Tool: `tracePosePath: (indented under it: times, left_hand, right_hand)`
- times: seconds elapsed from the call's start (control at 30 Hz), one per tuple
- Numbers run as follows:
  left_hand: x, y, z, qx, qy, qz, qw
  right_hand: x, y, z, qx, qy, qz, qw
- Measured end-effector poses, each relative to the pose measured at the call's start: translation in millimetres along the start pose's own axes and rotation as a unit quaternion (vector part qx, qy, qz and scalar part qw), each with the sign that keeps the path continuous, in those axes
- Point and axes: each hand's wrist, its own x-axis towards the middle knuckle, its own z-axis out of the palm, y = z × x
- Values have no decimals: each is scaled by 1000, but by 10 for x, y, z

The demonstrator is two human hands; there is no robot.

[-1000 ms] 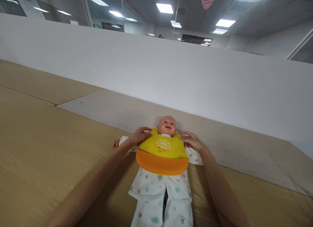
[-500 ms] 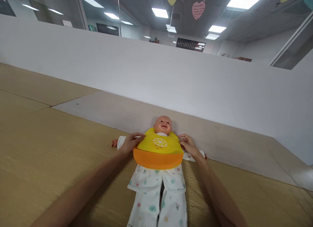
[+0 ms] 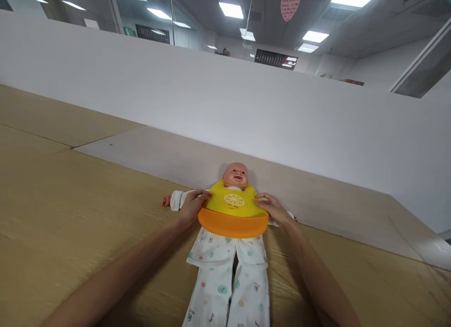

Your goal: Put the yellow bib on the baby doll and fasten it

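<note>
A baby doll [image 3: 238,172] in white patterned clothes [image 3: 214,289] lies on its back with its arms spread out. Over its chest is a yellow bib [image 3: 218,198] with a lemon-slice print and an orange pocket [image 3: 232,224] along the bottom. My left hand [image 3: 193,206] pinches the bib's left edge, its fingers bent over the side. On the opposite edge, my right hand [image 3: 273,207] grips the bib with bent fingers. The tips of both thumbs are hard to make out. Each hand partly covers one of the doll's sleeves.
The doll lies on a tan padded surface [image 3: 105,200], its head over a pale grey strip [image 3: 176,153]. A low white wall [image 3: 211,101] stands behind. Glass panes rise above it, with a pink heart-shaped note [image 3: 290,7] hanging there.
The bib has shifted slightly to the right on the doll's chest, and my hands have moved with its edges. The camera view has tilted a little.
</note>
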Motion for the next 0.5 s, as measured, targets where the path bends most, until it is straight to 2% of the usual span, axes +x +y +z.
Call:
tracePosePath:
  times: [0.1,0.33,0.43,0.5]
  left_hand:
    - [11,5,-10,7,-26,-13,1000]
    - [-46,146,-41,-23,-77,-75,994]
    - [-61,230,-88,4,-131,-92,987]
    - [-43,263,-143,64,-172,-91,979]
  right_hand:
    - [-31,18,-34,-9,-36,12,999]
    - [-35,36,-82,-44,-52,-12,998]
    - [-24,40,-128,-88,-65,-19,994]
    - [-20,40,-185,-127,-65,-30,989]
